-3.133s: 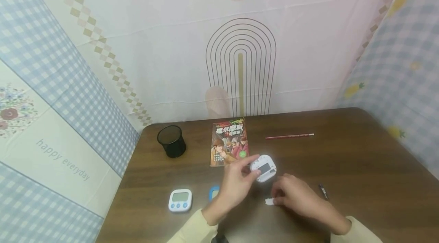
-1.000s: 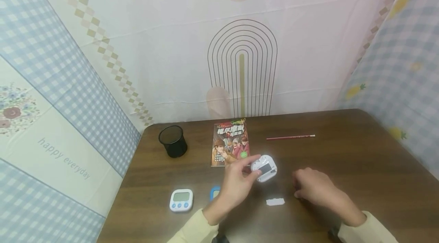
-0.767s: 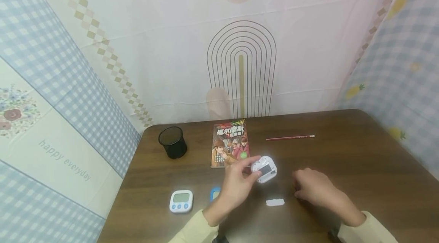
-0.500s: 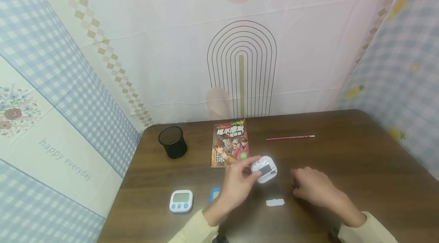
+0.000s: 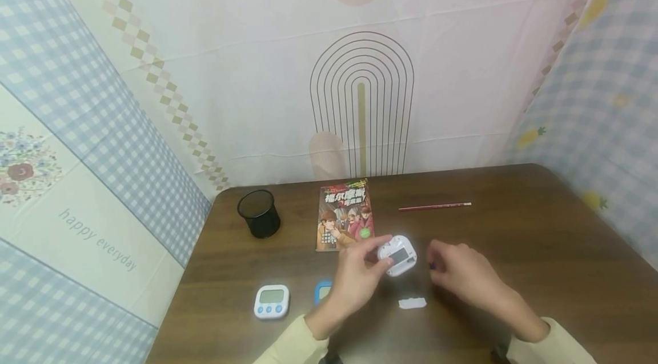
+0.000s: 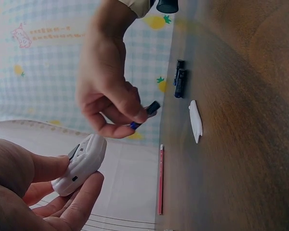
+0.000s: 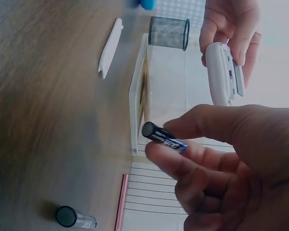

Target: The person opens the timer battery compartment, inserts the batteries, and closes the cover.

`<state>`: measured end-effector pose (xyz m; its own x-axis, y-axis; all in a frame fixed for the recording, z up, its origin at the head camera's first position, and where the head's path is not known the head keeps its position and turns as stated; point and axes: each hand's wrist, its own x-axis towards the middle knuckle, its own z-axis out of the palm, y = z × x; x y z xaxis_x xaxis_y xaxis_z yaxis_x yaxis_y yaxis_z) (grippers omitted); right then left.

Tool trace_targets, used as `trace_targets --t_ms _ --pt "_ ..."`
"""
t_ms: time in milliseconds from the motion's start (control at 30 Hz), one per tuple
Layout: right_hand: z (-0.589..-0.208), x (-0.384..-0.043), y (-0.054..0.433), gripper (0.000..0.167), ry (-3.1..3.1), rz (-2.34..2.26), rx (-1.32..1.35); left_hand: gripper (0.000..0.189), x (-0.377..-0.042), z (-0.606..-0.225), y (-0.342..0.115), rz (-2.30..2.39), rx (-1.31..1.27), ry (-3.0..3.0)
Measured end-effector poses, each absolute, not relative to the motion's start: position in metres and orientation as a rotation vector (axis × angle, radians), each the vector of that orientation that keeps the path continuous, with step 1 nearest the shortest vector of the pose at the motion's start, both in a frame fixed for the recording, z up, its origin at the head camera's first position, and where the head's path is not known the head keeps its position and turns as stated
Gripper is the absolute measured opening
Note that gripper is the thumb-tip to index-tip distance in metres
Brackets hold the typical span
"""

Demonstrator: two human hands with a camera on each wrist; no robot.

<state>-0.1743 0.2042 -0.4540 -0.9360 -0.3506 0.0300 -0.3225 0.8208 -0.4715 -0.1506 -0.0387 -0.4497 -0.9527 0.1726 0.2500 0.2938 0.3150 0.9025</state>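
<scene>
My left hand holds a white digital timer between thumb and fingers, its back turned up and its battery compartment uncovered. Between thumb and fingertips, my right hand pinches a dark AAA-type battery with a blue end, just right of the timer and apart from it. The white battery cover lies on the table below both hands. Another dark battery rests on the table in the right wrist view; in the head view the right hand hides that spot.
A white timer with blue buttons lies at the left, and a blue timer is partly hidden behind the left wrist. Farther back are a black mesh pen cup, a comic-style book and a red pencil.
Earlier the right hand held the battery cover; it let it lie on the table and moved right. Now it has come up and left with a battery. The left hand holds the timer almost still.
</scene>
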Motion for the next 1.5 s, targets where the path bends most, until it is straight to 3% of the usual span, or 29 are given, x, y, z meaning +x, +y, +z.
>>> trace_targets --t_ms 600,933,1500 --pt "-0.448 -0.168 0.198 0.034 3.163 -1.001 -0.772 0.041 -0.151 -0.45 -0.039 -1.704 -0.439 -2.45" --pt "-0.445 -0.161 0.192 0.039 3.078 -1.317 -1.124 0.041 -0.151 -0.451 -0.04 -1.678 -0.419 -2.454" --pt "-0.439 -0.156 0.186 0.041 3.073 -1.513 -1.197 0.04 -0.152 -0.453 -0.039 -1.663 -0.452 -2.464"
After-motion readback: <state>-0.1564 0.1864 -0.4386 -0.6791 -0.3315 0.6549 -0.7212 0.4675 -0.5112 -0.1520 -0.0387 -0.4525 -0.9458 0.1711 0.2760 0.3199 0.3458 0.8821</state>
